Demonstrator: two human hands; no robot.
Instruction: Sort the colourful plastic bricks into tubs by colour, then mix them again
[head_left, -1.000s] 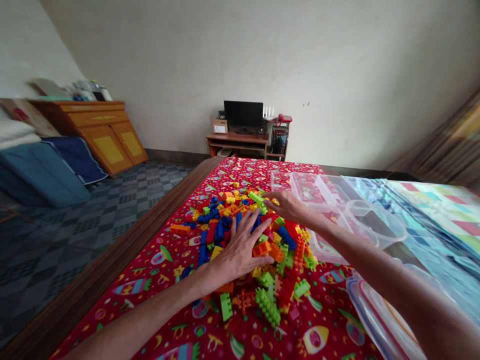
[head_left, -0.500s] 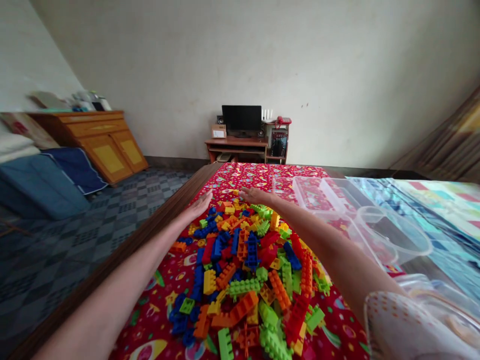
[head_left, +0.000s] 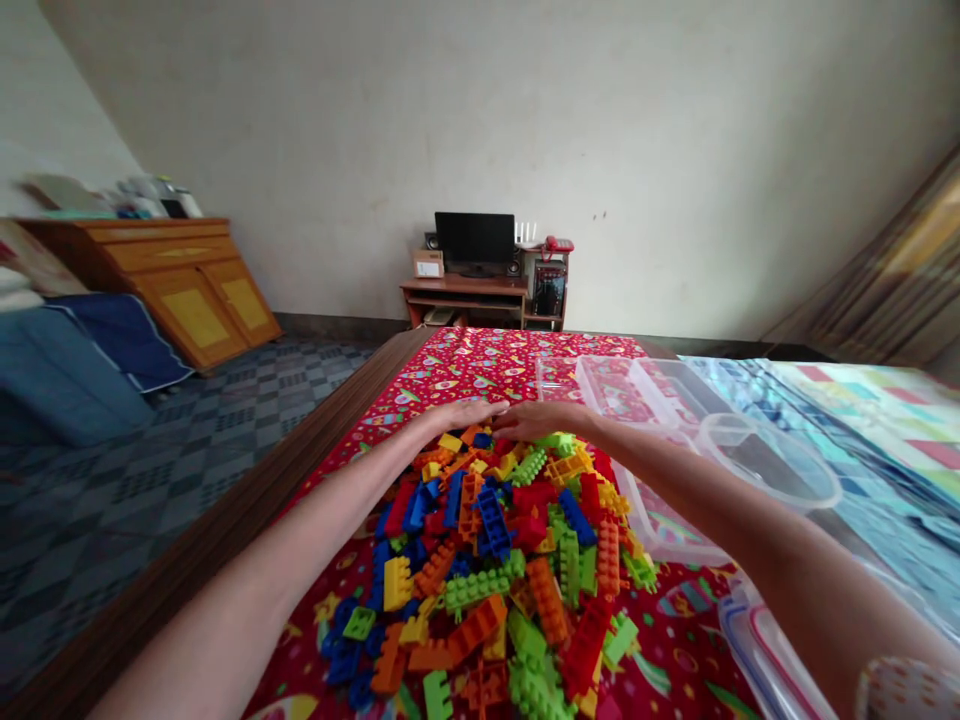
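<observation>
A large heap of plastic building blocks (head_left: 480, 590) in red, orange, yellow, green and blue lies on a red patterned cloth (head_left: 480, 370). Both arms reach over it to its far edge. My left hand (head_left: 469, 413) curves around the far left side, fingers stretched out and together. From the right comes my right hand (head_left: 529, 420), palm turned toward the blocks, its fingers extended and touching or nearly touching the left fingertips. The blocks sit on the near side of both hands; neither hand grips one. The palms are hidden.
Clear plastic containers (head_left: 600, 385) and a round clear tub (head_left: 772, 460) stand to the right. Clear lids (head_left: 772, 650) lie near the right front. The table's brown edge (head_left: 300, 470) runs along the left. A desk with a monitor (head_left: 475, 243) stands against the far wall.
Both hands have come together at the heap's far edge and drawn slightly nearer. The far blocks are pushed closer in. The view has shifted slightly.
</observation>
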